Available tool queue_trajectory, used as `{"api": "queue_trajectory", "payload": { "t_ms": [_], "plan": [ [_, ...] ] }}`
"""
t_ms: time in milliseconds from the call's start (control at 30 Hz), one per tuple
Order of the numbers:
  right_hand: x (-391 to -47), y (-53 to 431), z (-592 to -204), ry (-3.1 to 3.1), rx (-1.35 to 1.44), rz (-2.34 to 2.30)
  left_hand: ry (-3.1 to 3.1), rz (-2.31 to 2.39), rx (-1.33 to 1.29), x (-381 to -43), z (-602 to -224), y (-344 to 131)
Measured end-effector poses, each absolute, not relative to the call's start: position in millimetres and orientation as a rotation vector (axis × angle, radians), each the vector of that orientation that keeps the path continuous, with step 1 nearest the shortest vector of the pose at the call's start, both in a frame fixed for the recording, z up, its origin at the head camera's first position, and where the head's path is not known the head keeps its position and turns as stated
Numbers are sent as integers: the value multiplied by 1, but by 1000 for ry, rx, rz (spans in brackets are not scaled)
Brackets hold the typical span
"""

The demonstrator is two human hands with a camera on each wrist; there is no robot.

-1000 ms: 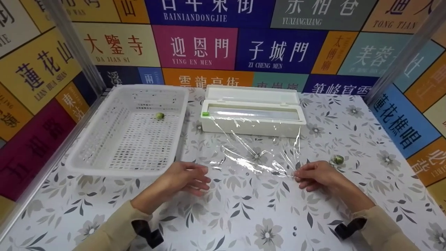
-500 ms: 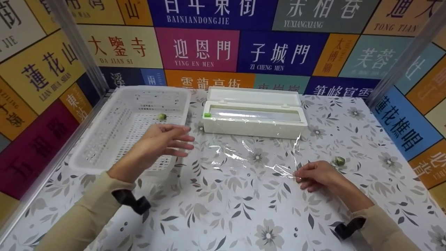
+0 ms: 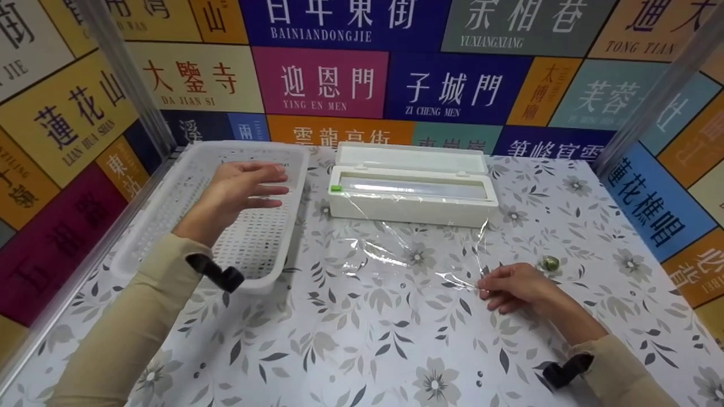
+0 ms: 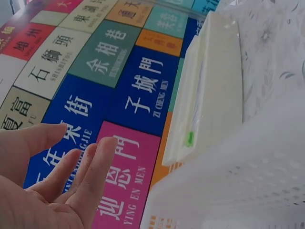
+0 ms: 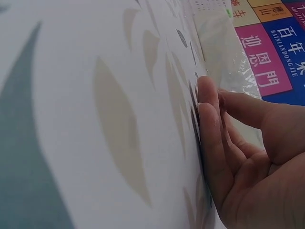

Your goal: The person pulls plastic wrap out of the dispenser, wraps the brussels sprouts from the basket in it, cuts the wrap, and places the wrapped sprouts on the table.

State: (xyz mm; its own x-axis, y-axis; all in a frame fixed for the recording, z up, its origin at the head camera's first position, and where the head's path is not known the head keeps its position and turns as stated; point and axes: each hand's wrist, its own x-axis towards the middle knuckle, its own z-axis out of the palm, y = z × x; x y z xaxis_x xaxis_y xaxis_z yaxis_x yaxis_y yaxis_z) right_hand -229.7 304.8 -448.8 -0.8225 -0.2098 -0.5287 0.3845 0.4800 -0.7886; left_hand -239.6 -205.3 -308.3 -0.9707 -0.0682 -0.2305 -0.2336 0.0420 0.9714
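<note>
Clear film (image 3: 386,255) pinched by right hand (image 3: 517,285); left hand (image 3: 237,189) outstretched.

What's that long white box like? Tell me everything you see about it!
The white box is long and low and looks like smooth plastic. Its lid is open, tipped back towards the wall. Through the long opening on top you see something shiny and pale, and a little green piece sits at one end. Clear film comes over its front edge, and the right hand pinches the film's corner. The box rests on the flowery table.
</note>
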Motion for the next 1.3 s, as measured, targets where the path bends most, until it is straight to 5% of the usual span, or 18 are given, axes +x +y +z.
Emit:
{"api": "queue_trajectory", "payload": {
  "t_ms": [367,733,1300],
  "plan": [
    [-232,303,-451,2192,146,-1330,2200,2368,-488,-284,-314,-209],
    [-230,303,-451,2172,162,-1352,2384,2536,-287,-314,-325,-231],
    [-231,302,-450,2169,200,-1336,2381,2523,-363,-307,-336,-251]
  ]
}}
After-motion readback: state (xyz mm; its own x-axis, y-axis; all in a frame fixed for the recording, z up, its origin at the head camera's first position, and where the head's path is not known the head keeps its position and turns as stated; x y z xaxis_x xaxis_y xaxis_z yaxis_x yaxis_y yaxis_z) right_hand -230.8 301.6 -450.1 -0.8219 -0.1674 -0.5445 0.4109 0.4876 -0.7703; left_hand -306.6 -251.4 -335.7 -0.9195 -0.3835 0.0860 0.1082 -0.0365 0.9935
